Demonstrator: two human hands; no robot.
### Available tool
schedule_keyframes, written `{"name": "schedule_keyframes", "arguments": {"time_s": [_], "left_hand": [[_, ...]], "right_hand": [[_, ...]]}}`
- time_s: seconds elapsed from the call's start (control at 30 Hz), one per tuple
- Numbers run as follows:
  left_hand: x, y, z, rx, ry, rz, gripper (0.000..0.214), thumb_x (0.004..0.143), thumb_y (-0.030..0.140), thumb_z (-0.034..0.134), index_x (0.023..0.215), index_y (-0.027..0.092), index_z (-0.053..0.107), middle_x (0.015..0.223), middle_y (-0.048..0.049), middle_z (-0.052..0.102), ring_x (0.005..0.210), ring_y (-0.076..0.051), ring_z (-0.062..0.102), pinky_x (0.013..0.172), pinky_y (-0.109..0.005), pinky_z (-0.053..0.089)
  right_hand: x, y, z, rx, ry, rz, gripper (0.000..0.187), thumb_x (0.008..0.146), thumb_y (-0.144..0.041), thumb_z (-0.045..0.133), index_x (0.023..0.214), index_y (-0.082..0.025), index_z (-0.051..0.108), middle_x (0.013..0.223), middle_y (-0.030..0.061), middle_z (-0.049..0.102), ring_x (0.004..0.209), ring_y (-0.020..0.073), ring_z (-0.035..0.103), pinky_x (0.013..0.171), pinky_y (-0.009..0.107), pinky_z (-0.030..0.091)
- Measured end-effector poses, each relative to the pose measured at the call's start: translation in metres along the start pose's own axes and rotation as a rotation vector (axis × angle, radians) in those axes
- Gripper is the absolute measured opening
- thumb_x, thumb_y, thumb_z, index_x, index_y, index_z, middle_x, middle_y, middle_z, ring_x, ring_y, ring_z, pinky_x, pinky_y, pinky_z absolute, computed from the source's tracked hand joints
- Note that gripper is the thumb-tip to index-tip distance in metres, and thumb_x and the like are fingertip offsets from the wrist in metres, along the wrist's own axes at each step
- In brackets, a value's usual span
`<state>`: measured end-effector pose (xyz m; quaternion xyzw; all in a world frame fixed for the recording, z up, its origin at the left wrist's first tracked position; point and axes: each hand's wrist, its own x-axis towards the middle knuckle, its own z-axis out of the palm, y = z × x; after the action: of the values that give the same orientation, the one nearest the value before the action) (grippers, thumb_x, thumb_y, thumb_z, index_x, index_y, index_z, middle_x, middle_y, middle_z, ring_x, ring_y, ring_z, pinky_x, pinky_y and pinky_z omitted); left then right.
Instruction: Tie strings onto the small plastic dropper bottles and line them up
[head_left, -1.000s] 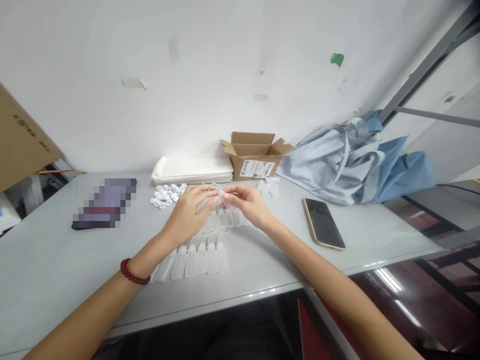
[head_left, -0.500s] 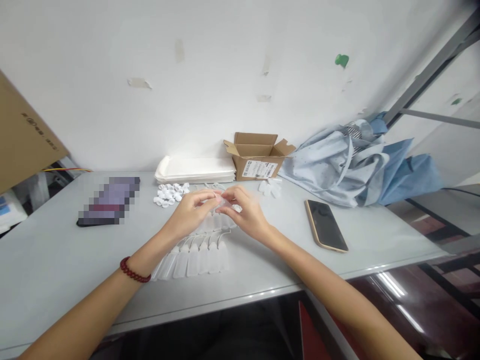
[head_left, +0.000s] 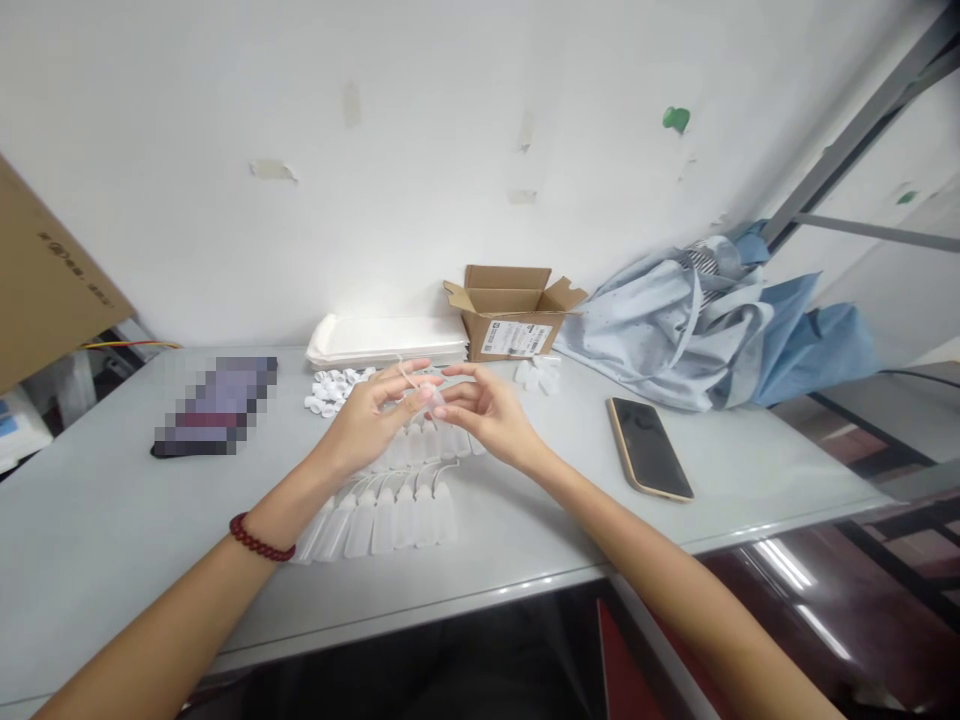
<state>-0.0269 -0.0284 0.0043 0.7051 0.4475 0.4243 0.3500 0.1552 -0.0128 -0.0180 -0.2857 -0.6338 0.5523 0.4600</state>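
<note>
My left hand [head_left: 367, 418] pinches a small translucent plastic piece [head_left: 433, 395] between thumb and fingers, with a thin white strip [head_left: 406, 372] rising from it past the fingers. My right hand [head_left: 495, 412] is closed on the same piece from the other side, its thumb tip at the piece's lower end. Below the hands, a row of translucent narrow pouch-like pieces [head_left: 386, 525] with thin curved white stems lies on the grey table [head_left: 525, 520]. A second row of similar pieces [head_left: 457, 440] lies behind it, partly hidden by my hands.
Small white caps [head_left: 328, 392] are heaped left of my hands. Behind are a white stack [head_left: 386, 342] and an open cardboard box [head_left: 514, 325], with loose translucent pieces [head_left: 538, 376] before it. A phone [head_left: 651, 448] and blue cloth [head_left: 675, 330] lie right; a pixelated device [head_left: 217, 405] lies left.
My hands have turned the held piece, and its thin white strip now shows above my left fingers. The fingers of both hands have spread a little. The view has shifted slightly.
</note>
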Motion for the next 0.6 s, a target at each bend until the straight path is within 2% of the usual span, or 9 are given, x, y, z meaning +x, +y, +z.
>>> {"name": "schedule_keyframes", "arguments": {"time_s": [0.1, 0.23, 0.3, 0.37, 0.47, 0.6], "left_hand": [[0.0, -0.003, 0.0, -0.104, -0.052, -0.053, 0.035, 0.085, 0.05, 0.06, 0.111, 0.029, 0.071, 0.138, -0.0049, 0.055, 0.134, -0.029, 0.042, 0.106, -0.046, 0.04], [0.001, -0.005, 0.0, -0.141, -0.092, -0.113, 0.039, 0.085, 0.052, 0.058, 0.111, 0.026, 0.071, 0.128, -0.0069, 0.063, 0.126, -0.03, 0.051, 0.106, -0.049, 0.039], [0.0, -0.002, -0.001, -0.07, -0.05, -0.137, 0.041, 0.084, 0.051, 0.06, 0.114, 0.024, 0.069, 0.125, -0.0075, 0.065, 0.122, -0.029, 0.055, 0.103, -0.047, 0.042], [-0.001, 0.002, -0.002, 0.085, 0.055, -0.115, 0.043, 0.083, 0.047, 0.063, 0.118, 0.022, 0.065, 0.126, -0.0084, 0.064, 0.116, -0.028, 0.057, 0.097, -0.045, 0.047], [-0.004, 0.01, -0.002, 0.347, 0.129, 0.086, 0.044, 0.082, 0.038, 0.064, 0.122, 0.022, 0.059, 0.127, -0.0086, 0.06, 0.107, -0.026, 0.06, 0.086, -0.041, 0.051], [-0.009, 0.008, 0.004, 0.574, 0.018, 0.437, 0.043, 0.085, 0.029, 0.062, 0.125, 0.02, 0.052, 0.131, -0.0101, 0.055, 0.115, -0.026, 0.054, 0.095, -0.044, 0.046]], "right_hand": [[-0.002, -0.003, 0.002, -0.029, 0.001, -0.048, 0.049, 0.075, -0.033, 0.073, 0.117, -0.025, 0.049, 0.089, 0.0014, 0.067, 0.081, 0.0177, 0.069, 0.083, 0.039, 0.056], [-0.004, -0.001, 0.005, -0.087, 0.022, -0.093, 0.041, 0.076, -0.033, 0.071, 0.113, -0.022, 0.057, 0.089, 0.0028, 0.066, 0.084, 0.017, 0.066, 0.084, 0.038, 0.056], [-0.003, 0.001, 0.005, -0.092, 0.041, -0.068, 0.037, 0.075, -0.035, 0.072, 0.106, -0.02, 0.06, 0.088, 0.0033, 0.065, 0.084, 0.0169, 0.066, 0.082, 0.038, 0.056], [-0.002, 0.003, 0.004, -0.088, 0.075, -0.021, 0.036, 0.073, -0.037, 0.073, 0.101, -0.019, 0.059, 0.086, 0.0033, 0.065, 0.079, 0.0163, 0.067, 0.079, 0.037, 0.056], [0.0, 0.003, 0.002, -0.096, 0.15, 0.045, 0.039, 0.07, -0.038, 0.075, 0.097, -0.017, 0.056, 0.082, 0.0025, 0.064, 0.071, 0.0154, 0.066, 0.074, 0.035, 0.056], [0.001, -0.001, 0.002, -0.095, 0.224, 0.098, 0.042, 0.065, -0.04, 0.079, 0.091, -0.016, 0.056, 0.08, 0.0023, 0.063, 0.072, 0.0162, 0.067, 0.07, 0.032, 0.055]]}}
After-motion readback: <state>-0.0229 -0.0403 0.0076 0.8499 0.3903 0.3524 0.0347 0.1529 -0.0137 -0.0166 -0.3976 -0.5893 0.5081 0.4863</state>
